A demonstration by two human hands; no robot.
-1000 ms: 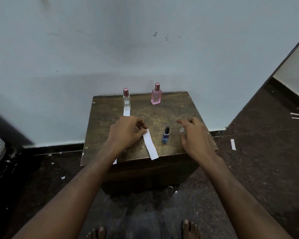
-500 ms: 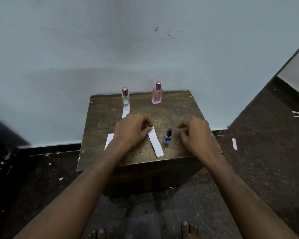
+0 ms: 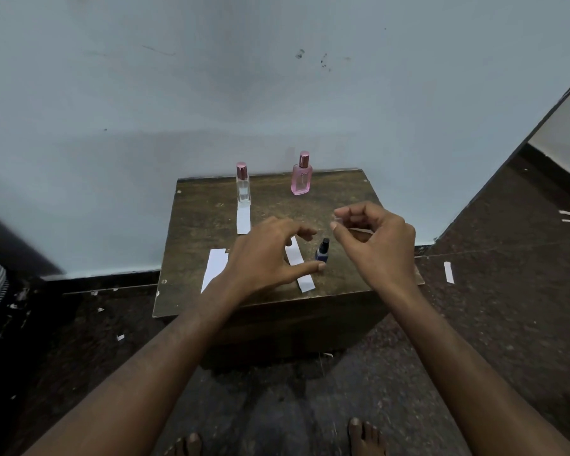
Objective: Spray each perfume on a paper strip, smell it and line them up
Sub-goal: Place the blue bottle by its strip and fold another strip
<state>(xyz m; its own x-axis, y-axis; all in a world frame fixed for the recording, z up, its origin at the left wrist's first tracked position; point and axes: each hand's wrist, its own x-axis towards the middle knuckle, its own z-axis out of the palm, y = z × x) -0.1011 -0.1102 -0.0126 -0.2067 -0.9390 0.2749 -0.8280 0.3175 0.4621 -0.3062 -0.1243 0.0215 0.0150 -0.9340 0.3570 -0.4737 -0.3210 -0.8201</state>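
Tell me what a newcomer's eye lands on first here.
Two hands over a small wooden table: the left hand spread above a paper strip, the right hand curled beside a small blue bottle. At the back stand a clear bottle and a pink bottle.

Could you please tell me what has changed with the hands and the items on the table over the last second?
The left hand has lifted off the paper strip it was pressing and now hovers open over it. The right hand has risen, pinching a small clear cap taken off the blue bottle. The clear bottle, pink bottle and other strips stayed put.
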